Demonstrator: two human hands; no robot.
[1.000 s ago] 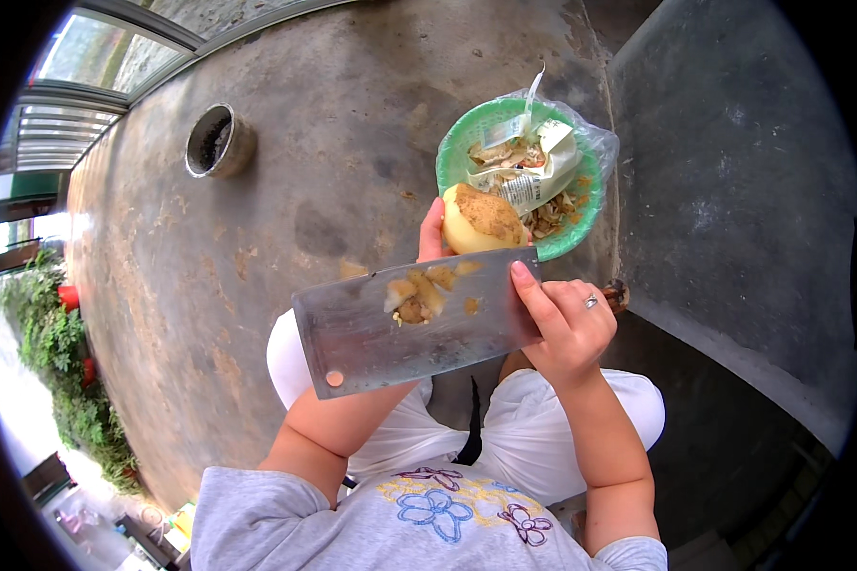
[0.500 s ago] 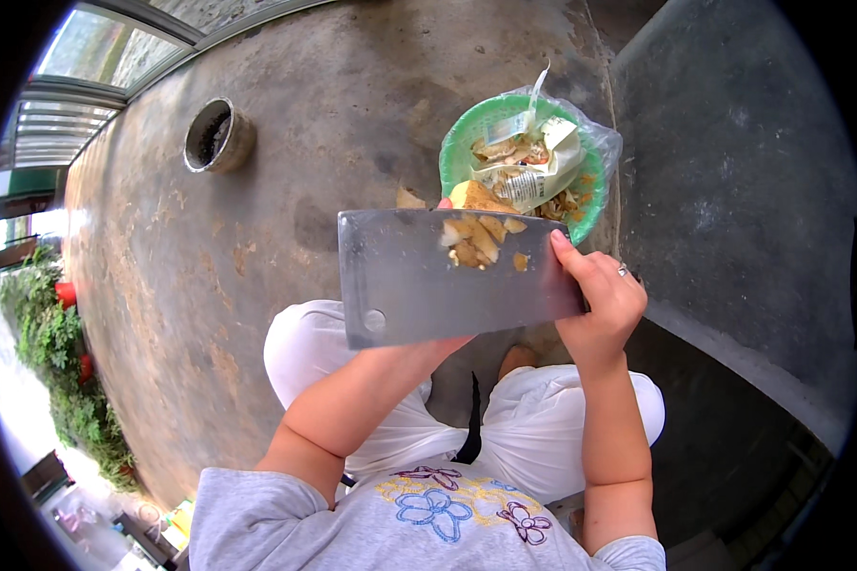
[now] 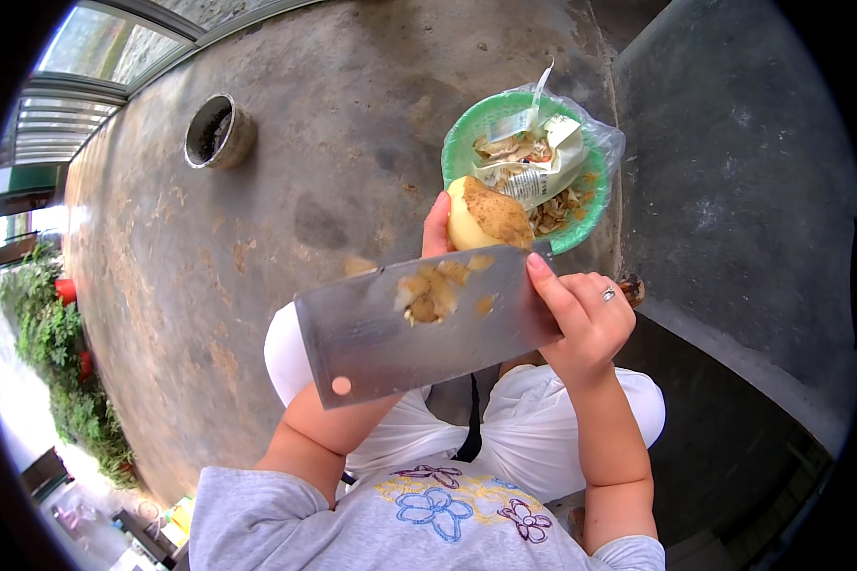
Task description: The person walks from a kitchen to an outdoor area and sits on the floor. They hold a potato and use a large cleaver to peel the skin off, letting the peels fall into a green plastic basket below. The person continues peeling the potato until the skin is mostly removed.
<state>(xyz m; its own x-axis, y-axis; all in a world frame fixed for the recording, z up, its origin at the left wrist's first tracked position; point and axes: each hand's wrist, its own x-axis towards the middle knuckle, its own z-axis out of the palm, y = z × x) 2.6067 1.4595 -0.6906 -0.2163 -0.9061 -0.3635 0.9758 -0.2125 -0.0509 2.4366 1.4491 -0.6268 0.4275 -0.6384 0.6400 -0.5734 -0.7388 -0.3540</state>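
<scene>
In my right hand [image 3: 590, 324] is the handle of a broad cleaver [image 3: 486, 338], my thumb pressed on the blade's upper corner. Several potato peelings [image 3: 430, 293] stick to the flat of the blade. Just beyond its upper edge, my left hand [image 3: 435, 231] grips a partly peeled potato [image 3: 490, 214], bare and pale on the left, brown skin on the right. The blade hides most of that hand. Past the potato stands a green basin [image 3: 459, 147], lined with clear plastic and holding peelings and a white package [image 3: 562, 171].
A round pot [image 3: 241, 143] with dark contents stands on the concrete floor at the upper left. To the right rises a dark grey wall [image 3: 733, 171]. Leafy plants [image 3: 52, 333] line the far left. My knees in white trousers [image 3: 619, 400] are below the cleaver.
The cleaver has come down toward me and to the left, tilting more, with my right hand following. More of the potato and my left fingers now shows above the blade.
</scene>
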